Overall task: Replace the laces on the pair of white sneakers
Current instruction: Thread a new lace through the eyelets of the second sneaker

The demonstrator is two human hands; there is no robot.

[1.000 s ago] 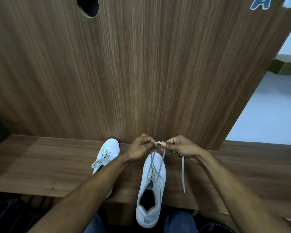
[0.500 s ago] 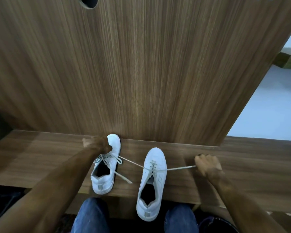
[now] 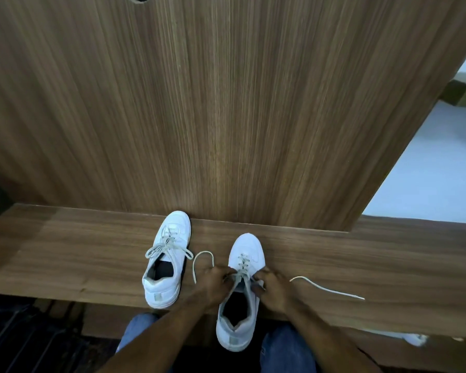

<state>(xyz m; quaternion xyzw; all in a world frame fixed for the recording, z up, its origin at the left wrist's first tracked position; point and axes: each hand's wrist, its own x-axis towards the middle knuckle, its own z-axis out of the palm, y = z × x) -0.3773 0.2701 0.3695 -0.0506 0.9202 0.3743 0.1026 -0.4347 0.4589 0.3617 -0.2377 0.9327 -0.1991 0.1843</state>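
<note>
Head view showed the left sneaker (image 3: 165,267) laced and bow-tied on the table (image 3: 65,254); both hands (image 3: 213,285) (image 3: 276,289) pinched the lace (image 3: 243,267) at the right sneaker (image 3: 240,313), ends loose, probably untied.

Both forearms come up from the bottom of the frame bare, no sleeves showing anywhere along them. The left hand (image 3: 214,285) and right hand (image 3: 276,289) carry no gloves; rings or a watch can't be made out at this size, possibly none. Below the arms, at the lower centre, two knees in blue denim jeans (image 3: 287,351) fill the gap, the fabric mid-blue and slightly faded.
</note>
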